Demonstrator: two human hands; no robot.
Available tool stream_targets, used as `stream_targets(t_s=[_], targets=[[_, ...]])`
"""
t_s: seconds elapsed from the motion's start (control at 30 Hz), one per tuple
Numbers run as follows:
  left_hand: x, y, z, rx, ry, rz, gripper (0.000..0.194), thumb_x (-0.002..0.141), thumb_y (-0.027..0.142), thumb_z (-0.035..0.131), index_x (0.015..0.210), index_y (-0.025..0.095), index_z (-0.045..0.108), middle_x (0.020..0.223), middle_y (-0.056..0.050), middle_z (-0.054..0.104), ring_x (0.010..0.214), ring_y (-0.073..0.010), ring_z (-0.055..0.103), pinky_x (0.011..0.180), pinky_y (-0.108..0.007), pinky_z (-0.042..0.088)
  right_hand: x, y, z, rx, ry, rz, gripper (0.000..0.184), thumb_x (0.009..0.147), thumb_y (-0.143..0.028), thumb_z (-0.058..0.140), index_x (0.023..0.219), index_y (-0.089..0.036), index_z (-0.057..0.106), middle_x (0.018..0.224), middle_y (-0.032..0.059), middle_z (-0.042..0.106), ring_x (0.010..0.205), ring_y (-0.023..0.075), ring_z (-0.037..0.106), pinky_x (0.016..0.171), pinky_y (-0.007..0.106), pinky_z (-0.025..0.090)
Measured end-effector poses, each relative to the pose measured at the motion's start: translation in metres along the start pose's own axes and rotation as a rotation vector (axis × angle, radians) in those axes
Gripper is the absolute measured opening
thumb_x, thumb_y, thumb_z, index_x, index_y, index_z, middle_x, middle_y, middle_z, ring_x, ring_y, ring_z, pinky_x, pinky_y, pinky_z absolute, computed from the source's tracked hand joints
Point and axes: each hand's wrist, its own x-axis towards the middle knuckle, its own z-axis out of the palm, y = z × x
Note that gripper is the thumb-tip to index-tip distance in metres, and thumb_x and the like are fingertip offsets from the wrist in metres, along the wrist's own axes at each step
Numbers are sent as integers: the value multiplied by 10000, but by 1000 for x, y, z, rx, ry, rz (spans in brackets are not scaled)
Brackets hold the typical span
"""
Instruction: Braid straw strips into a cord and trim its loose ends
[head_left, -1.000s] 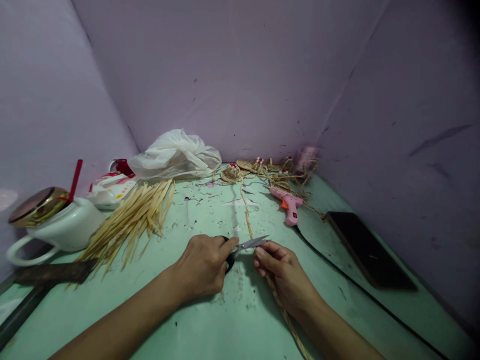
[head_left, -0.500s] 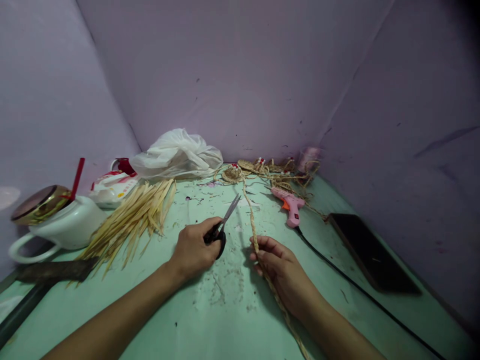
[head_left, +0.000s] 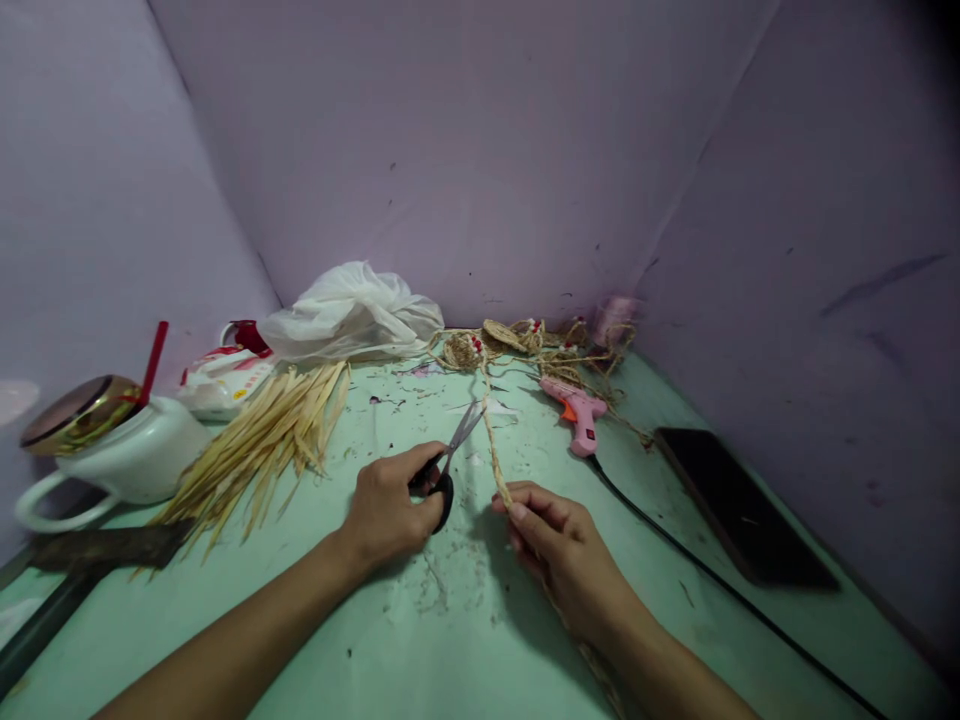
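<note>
My left hand grips black-handled scissors by the finger loops, blades slightly parted and pointing up and right, apart from the cord. A braided straw cord is pinched between the thumb and fingers of my right hand. From there the cord runs back to a small woven straw piece with red and white beads. Its other end passes under my right hand and wrist toward the near edge of the view. More woven pieces and cords lie tangled at the back, against the wall.
A pink glue gun with a black cable lies right of the cord, near a dark phone. At left are a straw bundle, a white mug and a hammer. A white plastic bag sits behind.
The scissors have moved from the cord by my right fingers back to the left. My right hand has tugged the cord, and the beaded piece at the back has tipped.
</note>
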Motion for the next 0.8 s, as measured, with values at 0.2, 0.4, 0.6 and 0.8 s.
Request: stream_targets(t_s=[0.2,0.4,0.6,0.8], targets=[[-1,-1,-1,24,-10,63,322,655,156,513,969,200,568,698,38,590,606,-96,527,602,-203,419,0,-4,-1,107,-16,74,384,634,-129,513,1008,-172,590,698,-6,609,317,11,250,308,170,119],[-6,0,-1,204,-29,382,431,635,200,508,1065,186,532,800,-22,617,711,-168,557,663,-296,419,1,-2,0,143,6,-5,301,570,-97,536,842,-170,642,647,-2,620,434,55,434,382,153,249],[-6,0,-5,354,4,520,473,633,227,495,1099,146,516,785,-58,584,688,-200,526,611,-336,395,3,-2,0,121,97,22,381,577,-102,553,933,-166,674,773,19,643,417,34,381,358,157,214],[-7,3,-4,490,-16,547,502,663,245,494,1153,138,485,805,-74,568,718,-224,518,622,-369,389,5,2,0,156,171,-10,334,574,-245,716,888,-134,687,675,31,638,477,71,467,389,172,339]])
